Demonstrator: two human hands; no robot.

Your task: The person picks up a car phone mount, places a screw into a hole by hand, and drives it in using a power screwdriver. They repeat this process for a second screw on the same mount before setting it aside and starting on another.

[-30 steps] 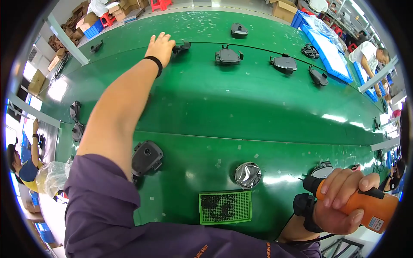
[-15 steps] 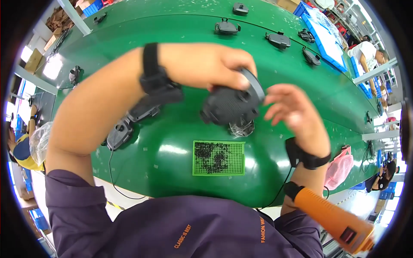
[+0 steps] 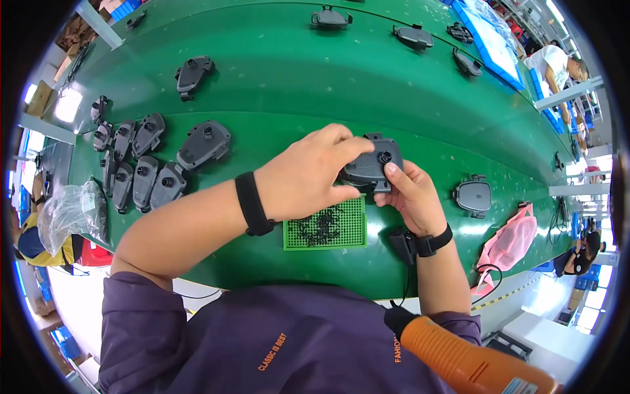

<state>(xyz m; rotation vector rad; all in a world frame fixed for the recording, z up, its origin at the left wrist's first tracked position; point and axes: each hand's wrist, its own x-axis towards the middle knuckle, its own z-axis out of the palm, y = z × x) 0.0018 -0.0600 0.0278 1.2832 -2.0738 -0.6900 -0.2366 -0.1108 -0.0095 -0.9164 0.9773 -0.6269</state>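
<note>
A dark grey phone holder with a round black knob on its back is held in front of me over the green table. My left hand grips its left side, fingers along the upper edge and the thumb below. From the right, my right hand pinches the holder's other end, its thumb beside the knob and its fingers partly hidden underneath. Just below the hands lies a green mesh tray scattered with small black parts.
More phone holders lie in a group at the left. Another holder rests to the right, near a pink mesh bag. An orange electric screwdriver hangs at the lower right. Blue trays line the far right.
My left hand has brought the holder lower and turned it so its knobbed back shows. My right hand, open and apart before, has closed on it. The left arm has uncovered the left group.
</note>
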